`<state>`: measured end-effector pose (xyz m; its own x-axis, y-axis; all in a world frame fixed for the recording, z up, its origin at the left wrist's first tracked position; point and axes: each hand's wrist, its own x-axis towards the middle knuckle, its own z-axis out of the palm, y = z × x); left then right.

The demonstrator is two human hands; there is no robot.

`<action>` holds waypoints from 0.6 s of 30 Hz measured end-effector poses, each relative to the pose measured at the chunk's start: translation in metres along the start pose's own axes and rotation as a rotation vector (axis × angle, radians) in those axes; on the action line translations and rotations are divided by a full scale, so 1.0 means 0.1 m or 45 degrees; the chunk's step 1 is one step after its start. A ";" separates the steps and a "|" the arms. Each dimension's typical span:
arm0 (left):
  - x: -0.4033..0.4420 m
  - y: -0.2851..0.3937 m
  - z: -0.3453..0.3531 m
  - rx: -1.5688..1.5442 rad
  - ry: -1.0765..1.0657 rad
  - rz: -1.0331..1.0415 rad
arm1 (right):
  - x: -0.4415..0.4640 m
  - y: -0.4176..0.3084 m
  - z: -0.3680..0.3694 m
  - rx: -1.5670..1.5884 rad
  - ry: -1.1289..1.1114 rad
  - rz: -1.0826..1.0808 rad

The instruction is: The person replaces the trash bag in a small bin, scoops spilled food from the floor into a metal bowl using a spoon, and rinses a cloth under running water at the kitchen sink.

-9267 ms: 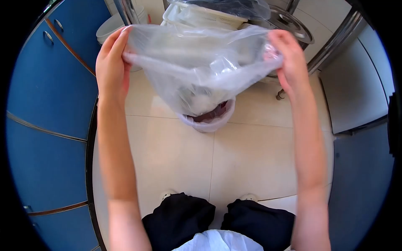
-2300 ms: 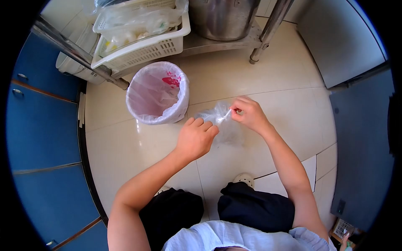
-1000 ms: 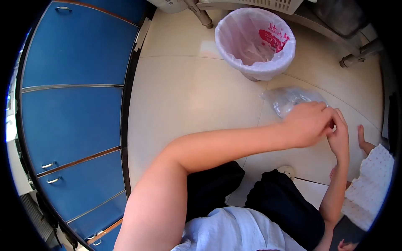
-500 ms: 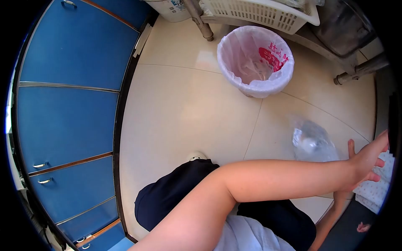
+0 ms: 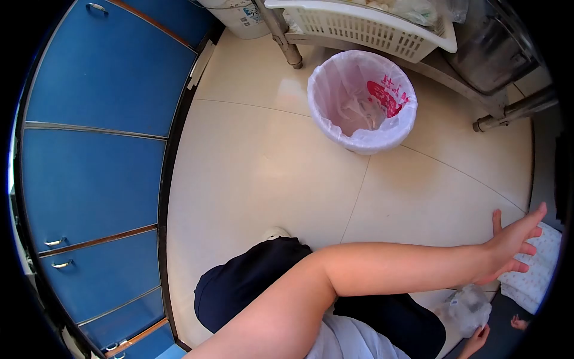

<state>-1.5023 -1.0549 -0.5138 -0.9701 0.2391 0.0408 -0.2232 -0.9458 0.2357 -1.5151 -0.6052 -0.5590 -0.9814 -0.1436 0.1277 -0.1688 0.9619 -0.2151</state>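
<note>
My left arm stretches across to the right, and my left hand (image 5: 513, 248) is open with its fingers spread. Close by it lies a white cloth (image 5: 529, 275) with small spots; whether they touch is unclear. Lower down, my right hand (image 5: 476, 341) is closed on a crumpled clear plastic bag (image 5: 469, 308), held beside my dark-trousered knee. Only part of that hand shows. What the bag contains, if anything, I cannot make out.
A bin (image 5: 363, 143) with a translucent liner and red print stands on the tiled floor (image 5: 269, 161). Behind it are a white slotted basket (image 5: 365, 33) and metal rack legs (image 5: 287, 51). Blue cabinets (image 5: 92, 185) line the left. A dark surface (image 5: 502, 332) lies bottom right.
The plastic bag and my right hand have moved down and toward my body, from beyond my left forearm to below it. My left hand stays spread. The view has shifted slightly.
</note>
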 end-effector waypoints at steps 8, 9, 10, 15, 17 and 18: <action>0.03 -0.07 -0.01 -0.011 -0.054 -0.034 | -0.27 1.33 0.37 -0.451 -0.134 0.192; 0.06 -0.08 -0.02 -0.011 -0.054 -0.034 | -0.24 1.24 0.36 -0.426 -0.182 0.197; 0.09 -0.10 -0.03 -0.012 -0.042 -0.081 | -0.24 1.20 0.35 -0.400 -0.230 0.206; 0.24 -0.22 -0.07 -0.043 -0.091 -0.229 | -0.09 1.84 0.53 -0.447 -0.248 0.201; 0.26 -0.18 0.05 0.203 -0.397 -0.097 | -0.12 1.83 0.57 -0.409 -0.244 0.222; 0.29 -0.21 0.10 0.207 -0.391 -0.093 | -0.13 1.90 0.62 -0.356 -0.116 0.149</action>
<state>-1.5249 -1.0259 -0.5083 -0.8728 0.3833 0.3022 -0.2491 -0.8822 0.3995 -1.5406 -0.4351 -0.6617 -0.9990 -0.0360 0.0278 -0.0345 0.9980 0.0531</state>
